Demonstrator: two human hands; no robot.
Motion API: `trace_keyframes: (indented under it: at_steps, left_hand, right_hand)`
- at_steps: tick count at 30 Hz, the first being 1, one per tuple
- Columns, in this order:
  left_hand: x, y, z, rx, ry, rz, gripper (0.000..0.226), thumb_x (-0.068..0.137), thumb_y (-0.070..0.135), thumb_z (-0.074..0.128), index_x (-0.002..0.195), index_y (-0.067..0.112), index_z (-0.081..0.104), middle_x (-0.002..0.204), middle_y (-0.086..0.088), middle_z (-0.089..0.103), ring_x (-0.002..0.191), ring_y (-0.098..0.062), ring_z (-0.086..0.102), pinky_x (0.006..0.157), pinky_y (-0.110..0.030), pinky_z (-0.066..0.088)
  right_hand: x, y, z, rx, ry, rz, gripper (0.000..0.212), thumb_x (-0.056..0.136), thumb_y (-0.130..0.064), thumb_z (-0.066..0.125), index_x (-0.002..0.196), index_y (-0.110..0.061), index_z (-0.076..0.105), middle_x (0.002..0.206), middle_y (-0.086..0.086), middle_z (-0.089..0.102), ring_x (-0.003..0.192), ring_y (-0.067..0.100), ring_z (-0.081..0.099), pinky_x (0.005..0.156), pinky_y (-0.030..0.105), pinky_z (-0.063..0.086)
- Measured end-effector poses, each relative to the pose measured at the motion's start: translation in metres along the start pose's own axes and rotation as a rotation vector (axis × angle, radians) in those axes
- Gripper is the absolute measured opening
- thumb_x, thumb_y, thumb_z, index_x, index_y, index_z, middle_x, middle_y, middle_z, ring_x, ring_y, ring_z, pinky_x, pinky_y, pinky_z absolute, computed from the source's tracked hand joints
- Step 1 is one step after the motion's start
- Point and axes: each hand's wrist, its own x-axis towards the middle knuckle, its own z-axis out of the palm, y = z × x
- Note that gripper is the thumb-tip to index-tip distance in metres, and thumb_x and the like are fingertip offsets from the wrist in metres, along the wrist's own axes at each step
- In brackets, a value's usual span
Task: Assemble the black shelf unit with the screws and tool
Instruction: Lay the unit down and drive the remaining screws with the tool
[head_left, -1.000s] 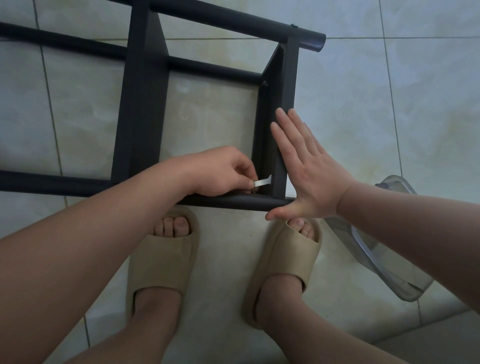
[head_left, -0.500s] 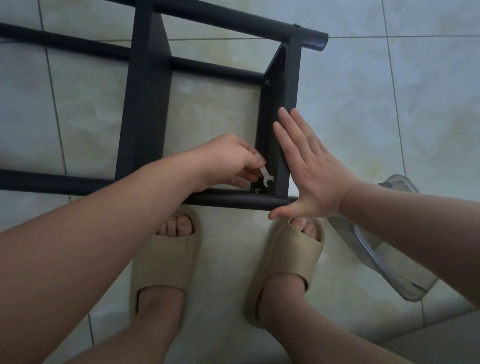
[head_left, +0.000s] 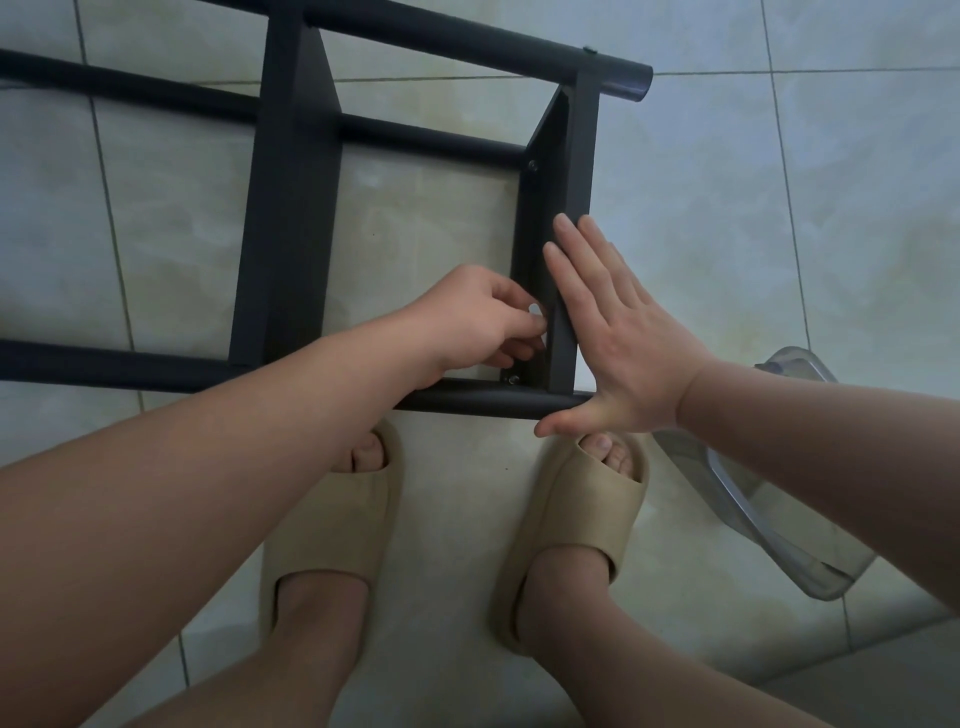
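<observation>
Higher than before, my left hand (head_left: 478, 317) pinches the wrench (head_left: 535, 310) above the lower screw (head_left: 513, 380) while my right hand (head_left: 623, 343) presses flat, fingers straight, on the black shelf unit (head_left: 291, 208) lying on the floor (head_left: 779, 208).

A: How's the left hand (head_left: 478, 317)?
B: Fingers curled, tips pinching a wrench (head_left: 535, 310). Its bare forearm reaches in from the lower left.
A: And the right hand (head_left: 618, 353)?
B: Flat, fingers straight and together, thumb spread wide to the left. That forearm comes in from the right.
</observation>
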Motion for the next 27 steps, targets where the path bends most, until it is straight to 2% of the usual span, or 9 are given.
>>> trace_keyframes:
  at_steps: [4,12,16,24,27]
  left_hand:
    - [-0.0009,-0.0012,-0.0032,-0.07,-0.015,-0.023,0.011,0.095,0.015,0.066,0.084,0.017,0.067,0.071,0.005,0.073,0.074,-0.011,0.071,0.068,-0.024,0.055]
    - [-0.0006,-0.0042,-0.005,-0.029,-0.016,-0.03,0.006,0.095,0.016,0.067,0.088,0.016,0.068,0.082,-0.002,0.076,0.079,-0.013,0.073,0.067,-0.024,0.054]
    - [0.0009,-0.0046,-0.0047,-0.061,-0.023,-0.029,0.009,0.095,0.016,0.066,0.086,0.017,0.067,0.075,0.002,0.075,0.076,-0.012,0.072,0.067,-0.025,0.055]
    - [0.0017,-0.0069,-0.0045,-0.027,-0.052,-0.039,0.011,0.095,0.016,0.066,0.084,0.017,0.067,0.073,0.002,0.075,0.075,-0.012,0.072,0.065,-0.024,0.054]
    - [0.0032,-0.0066,-0.005,-0.088,-0.046,-0.065,0.008,0.095,0.017,0.067,0.087,0.016,0.067,0.075,0.001,0.075,0.076,-0.013,0.073,0.066,-0.025,0.055]
  right_hand:
    - [-0.0002,0.0004,0.0004,0.004,0.007,-0.004,0.136,0.073,-0.096,0.04,0.158,0.004,0.006,0.167,0.023,-0.002,0.155,0.039,-0.006,0.123,0.06,0.014]
    - [-0.0001,0.0001,0.0008,0.0,-0.003,0.0,0.137,0.072,-0.096,0.039,0.159,0.004,0.005,0.167,0.023,-0.003,0.155,0.039,-0.007,0.124,0.059,0.013]
    - [0.0,0.0003,0.0001,-0.002,0.0,0.0,0.137,0.072,-0.097,0.039,0.158,0.005,0.006,0.167,0.023,-0.001,0.155,0.039,-0.006,0.124,0.059,0.013]
    - [-0.0002,0.0002,0.0004,-0.009,-0.005,0.002,0.137,0.072,-0.097,0.039,0.159,0.003,0.004,0.167,0.022,-0.004,0.155,0.037,-0.008,0.125,0.057,0.011]
    - [0.0,0.0005,0.0004,-0.01,-0.001,0.001,0.137,0.072,-0.097,0.039,0.159,0.004,0.004,0.167,0.022,-0.003,0.155,0.037,-0.008,0.125,0.057,0.011]
